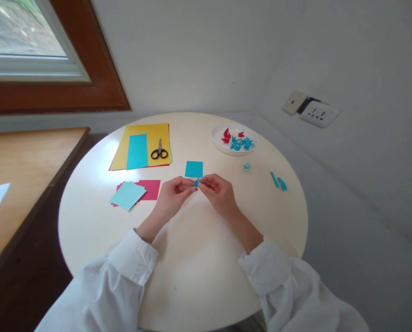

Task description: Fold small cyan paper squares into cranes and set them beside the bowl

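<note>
Between my two hands, over the middle of the round table, is a small folded piece of blue paper (196, 182). My left hand (176, 193) pinches its left side with thumb and fingertips. On the right side, my right hand (218, 190) grips it the same way. The fingertips hide part of the folds, so its exact shape cannot be made out. Just beyond the hands a flat blue paper square (194, 168) lies on the table. Left of my left hand sit a light blue square sheet (128, 195) and red square sheets (151, 189), overlapping.
Black-handled scissors (159, 151) and a blue paper strip (137, 152) rest on yellow sheets (119, 154). A white plate (217, 144) at the back right holds red and blue folded paper pieces. Nearer lie a pale blue crumpled bit (247, 166) and blue scraps (281, 183).
</note>
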The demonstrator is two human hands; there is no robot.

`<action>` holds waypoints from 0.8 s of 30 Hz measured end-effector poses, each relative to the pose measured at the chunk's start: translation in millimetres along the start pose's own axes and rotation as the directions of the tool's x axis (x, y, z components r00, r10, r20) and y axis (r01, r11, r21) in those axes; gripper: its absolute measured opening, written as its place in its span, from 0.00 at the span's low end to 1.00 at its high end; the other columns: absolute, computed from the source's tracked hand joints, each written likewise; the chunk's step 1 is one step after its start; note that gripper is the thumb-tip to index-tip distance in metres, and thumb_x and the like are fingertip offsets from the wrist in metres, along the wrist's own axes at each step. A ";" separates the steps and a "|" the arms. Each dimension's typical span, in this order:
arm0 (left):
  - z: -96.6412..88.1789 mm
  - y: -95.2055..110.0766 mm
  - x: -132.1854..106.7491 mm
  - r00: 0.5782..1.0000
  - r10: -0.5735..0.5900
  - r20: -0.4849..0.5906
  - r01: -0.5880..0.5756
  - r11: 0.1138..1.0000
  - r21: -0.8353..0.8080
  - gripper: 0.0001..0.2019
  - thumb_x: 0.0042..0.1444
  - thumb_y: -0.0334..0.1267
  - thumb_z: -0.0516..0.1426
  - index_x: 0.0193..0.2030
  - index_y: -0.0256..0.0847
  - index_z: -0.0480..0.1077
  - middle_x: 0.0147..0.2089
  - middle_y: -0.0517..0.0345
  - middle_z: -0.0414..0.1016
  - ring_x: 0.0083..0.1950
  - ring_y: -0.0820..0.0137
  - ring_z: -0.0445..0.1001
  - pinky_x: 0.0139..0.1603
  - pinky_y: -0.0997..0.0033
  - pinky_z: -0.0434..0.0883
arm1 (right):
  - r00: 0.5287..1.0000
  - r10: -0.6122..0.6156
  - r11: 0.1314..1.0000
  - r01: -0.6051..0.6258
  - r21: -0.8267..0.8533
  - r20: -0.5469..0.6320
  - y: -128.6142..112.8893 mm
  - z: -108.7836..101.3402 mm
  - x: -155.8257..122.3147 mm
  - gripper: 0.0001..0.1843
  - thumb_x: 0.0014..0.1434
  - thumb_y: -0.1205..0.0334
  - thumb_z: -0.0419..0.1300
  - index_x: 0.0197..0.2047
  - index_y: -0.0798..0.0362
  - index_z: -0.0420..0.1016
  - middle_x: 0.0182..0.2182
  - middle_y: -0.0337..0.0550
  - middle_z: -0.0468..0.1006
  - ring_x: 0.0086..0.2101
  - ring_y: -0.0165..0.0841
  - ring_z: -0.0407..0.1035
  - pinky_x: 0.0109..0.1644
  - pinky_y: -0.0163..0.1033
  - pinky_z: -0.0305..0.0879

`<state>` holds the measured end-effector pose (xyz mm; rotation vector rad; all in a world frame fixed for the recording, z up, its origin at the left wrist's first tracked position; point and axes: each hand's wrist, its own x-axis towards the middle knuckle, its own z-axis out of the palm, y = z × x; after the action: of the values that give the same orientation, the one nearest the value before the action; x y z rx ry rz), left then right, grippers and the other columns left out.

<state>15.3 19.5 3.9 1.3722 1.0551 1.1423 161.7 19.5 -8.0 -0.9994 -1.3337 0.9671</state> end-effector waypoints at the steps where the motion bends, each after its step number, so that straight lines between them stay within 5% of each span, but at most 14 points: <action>1: -0.1 -0.2 0.2 1.000 -0.005 -0.007 0.005 1.000 -0.014 0.10 0.43 0.40 0.63 0.31 0.37 0.72 0.30 0.56 0.76 0.31 0.72 0.73 0.32 0.73 0.68 | 1.000 0.011 1.000 -0.011 0.012 0.005 -0.5 0.4 -0.1 0.09 0.45 0.59 0.64 0.29 0.53 0.70 0.26 0.39 0.75 0.28 0.29 0.70 0.35 0.37 0.68; 11: 1.9 -4.6 -0.3 0.993 -0.085 -0.083 0.071 0.986 -0.154 0.09 0.40 0.38 0.65 0.28 0.35 0.74 0.30 0.55 0.77 0.34 0.69 0.74 0.40 0.68 0.69 | 0.999 0.053 0.998 -0.053 0.033 0.004 -0.8 4.7 -0.9 0.11 0.43 0.62 0.66 0.33 0.52 0.74 0.31 0.40 0.77 0.31 0.29 0.71 0.35 0.36 0.69; 16: 4.1 -8.0 -0.2 0.982 -0.012 -0.187 0.003 0.999 -0.047 0.07 0.42 0.37 0.63 0.28 0.36 0.75 0.30 0.55 0.78 0.32 0.69 0.74 0.37 0.69 0.69 | 0.998 0.059 0.996 -0.057 0.069 -0.028 8.8 9.4 -2.8 0.11 0.43 0.63 0.65 0.34 0.51 0.77 0.36 0.41 0.79 0.37 0.34 0.73 0.40 0.39 0.71; 24: 11.2 -13.4 -1.6 0.945 0.119 -0.305 -0.071 0.984 0.163 0.06 0.47 0.36 0.59 0.31 0.38 0.77 0.33 0.54 0.80 0.36 0.66 0.76 0.41 0.67 0.70 | 0.979 0.151 0.963 -0.114 0.242 -0.139 10.3 23.7 -2.9 0.10 0.43 0.64 0.64 0.34 0.51 0.78 0.31 0.38 0.80 0.32 0.33 0.74 0.36 0.40 0.74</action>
<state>25.9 17.4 -9.9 1.3989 1.3358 1.4102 138.1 20.2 -18.9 -0.9709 -1.0070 1.0963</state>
